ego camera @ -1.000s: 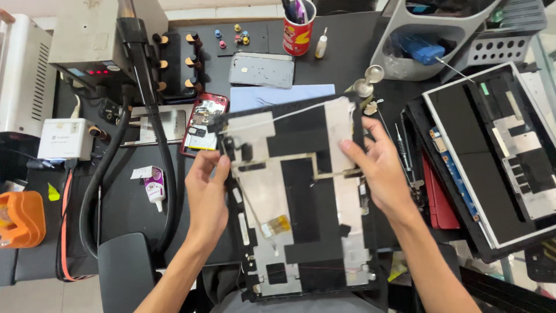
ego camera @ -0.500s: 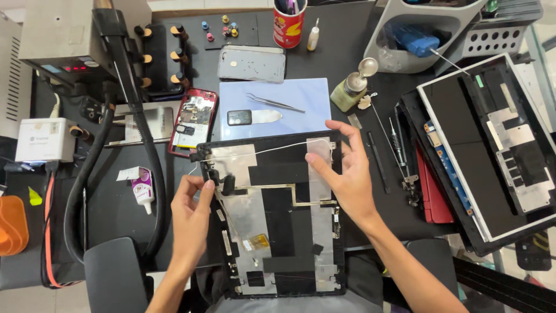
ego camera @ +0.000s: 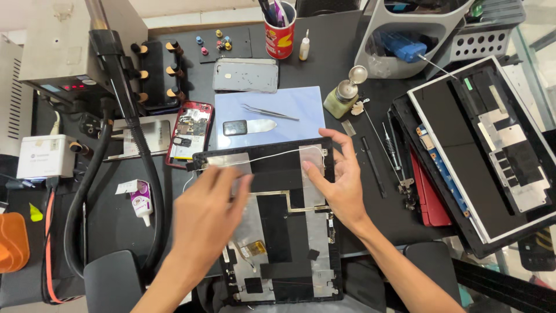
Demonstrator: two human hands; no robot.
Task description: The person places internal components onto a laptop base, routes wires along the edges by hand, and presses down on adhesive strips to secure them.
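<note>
Black repair bench [ego camera: 347,69]: laptop back panel [ego camera: 278,232], long axis running away from the person; left hand [ego camera: 205,217] flat open over its near-left area, right hand [ego camera: 341,182] spread wide, fingertips on its far-right corner.

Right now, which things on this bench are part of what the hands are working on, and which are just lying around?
In hand:
- left hand
- right hand
- opened laptop lid panel
- thin white cable

Lying about:
- tweezers
- red opened phone
- red pen cup
- second opened laptop
- glue tube
</note>
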